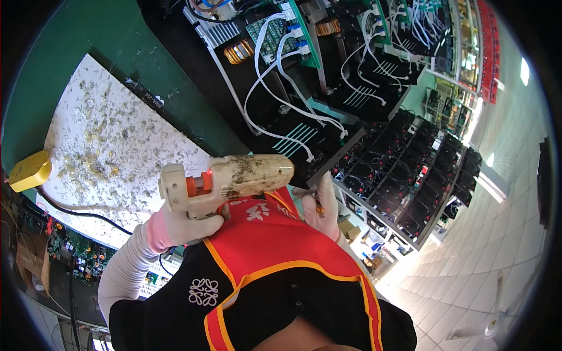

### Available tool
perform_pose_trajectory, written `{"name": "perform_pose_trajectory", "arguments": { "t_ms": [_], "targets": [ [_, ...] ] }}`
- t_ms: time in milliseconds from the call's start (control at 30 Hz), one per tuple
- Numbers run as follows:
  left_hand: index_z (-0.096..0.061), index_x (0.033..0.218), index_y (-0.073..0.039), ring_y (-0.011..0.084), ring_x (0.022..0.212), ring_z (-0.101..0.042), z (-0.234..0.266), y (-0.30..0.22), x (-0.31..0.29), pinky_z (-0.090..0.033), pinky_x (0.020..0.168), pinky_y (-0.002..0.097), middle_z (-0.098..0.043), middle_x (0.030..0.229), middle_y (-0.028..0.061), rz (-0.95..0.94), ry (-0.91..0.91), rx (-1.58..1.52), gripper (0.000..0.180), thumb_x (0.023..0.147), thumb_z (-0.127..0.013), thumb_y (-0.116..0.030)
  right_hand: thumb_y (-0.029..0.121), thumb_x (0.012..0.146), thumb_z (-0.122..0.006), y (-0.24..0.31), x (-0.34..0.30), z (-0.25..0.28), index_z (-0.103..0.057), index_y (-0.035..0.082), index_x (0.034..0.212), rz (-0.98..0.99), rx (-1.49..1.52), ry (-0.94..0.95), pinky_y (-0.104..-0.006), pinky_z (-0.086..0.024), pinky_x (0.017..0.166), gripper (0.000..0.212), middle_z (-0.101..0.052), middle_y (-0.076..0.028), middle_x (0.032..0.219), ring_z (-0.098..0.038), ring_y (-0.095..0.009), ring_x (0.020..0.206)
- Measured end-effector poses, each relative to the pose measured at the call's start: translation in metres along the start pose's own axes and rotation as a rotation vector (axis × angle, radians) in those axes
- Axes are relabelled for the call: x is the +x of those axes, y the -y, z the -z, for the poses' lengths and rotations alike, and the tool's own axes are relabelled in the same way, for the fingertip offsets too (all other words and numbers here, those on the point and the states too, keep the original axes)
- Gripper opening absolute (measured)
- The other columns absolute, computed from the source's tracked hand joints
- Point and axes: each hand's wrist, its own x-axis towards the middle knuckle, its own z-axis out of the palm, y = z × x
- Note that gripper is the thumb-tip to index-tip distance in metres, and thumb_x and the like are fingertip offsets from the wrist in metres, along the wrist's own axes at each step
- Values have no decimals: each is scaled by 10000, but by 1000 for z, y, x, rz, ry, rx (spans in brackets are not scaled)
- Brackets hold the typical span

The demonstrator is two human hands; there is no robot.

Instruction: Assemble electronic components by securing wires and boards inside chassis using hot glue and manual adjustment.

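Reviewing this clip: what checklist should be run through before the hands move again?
1. Tool in hand: the left hand grips the cream gun-shaped tool. Ok.
2. Tool's red light lit: ok.
3. Tool casing clean: dark smudges along it. Not ok.
4. Right hand firm on the black panel: it is at the near edge, grip unclear. Cannot tell.
5. White cables fully seated: cannot tell.
6. White board clean: spattered with residue. Not ok.
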Motion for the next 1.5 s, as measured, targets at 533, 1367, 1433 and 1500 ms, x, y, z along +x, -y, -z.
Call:
{"name": "perform_pose_trajectory", "arguments": {
  "t_ms": [533, 1367, 1433, 1500],
  "targets": [
    [-628, 995, -12, 156, 794, -640, -13, -7, 9, -530, 717, 297, -645, 878, 61, -238, -35, 168, 225, 770, -630, -21, 75, 944, -527, -9, 1, 3, -254, -37, 1476, 91, -34, 6, -295, -528, 788, 608, -332, -247, 1467, -668, -194, 857],
    [-524, 1232, 7, 124, 628, -592, -41, -2, -18, -487, 588, 258, -623, 797, 82, -30, -235, 77, 445, 789, -491, -8, -55, 829, -518, 0, 7, 6, -378, 25, 1440, 142, -138, -44, -306, -474, 912, 633, -368, -287, 1451, -624, -333, 1055],
    [-524, 1207, 48, 148, 606, -589, -53, -1, -24, -482, 575, 263, -624, 826, 107, -75, -342, 57, 443, 788, -467, -84, -61, 827, -511, -6, 8, 8, -399, 37, 1431, 129, -52, -43, -305, -471, 917, 623, -373, -286, 1449, -610, -340, 1087],
    [-496, 1200, 85, 184, 515, -558, -61, 8, -30, -476, 534, 290, -633, 855, 167, -200, -466, 9, 533, 756, -431, -202, -70, 827, -495, -14, 10, 12, -424, 39, 1416, 234, -59, -51, -305, -481, 893, 603, -380, -260, 1458, -630, -326, 1025]
  ]
}}
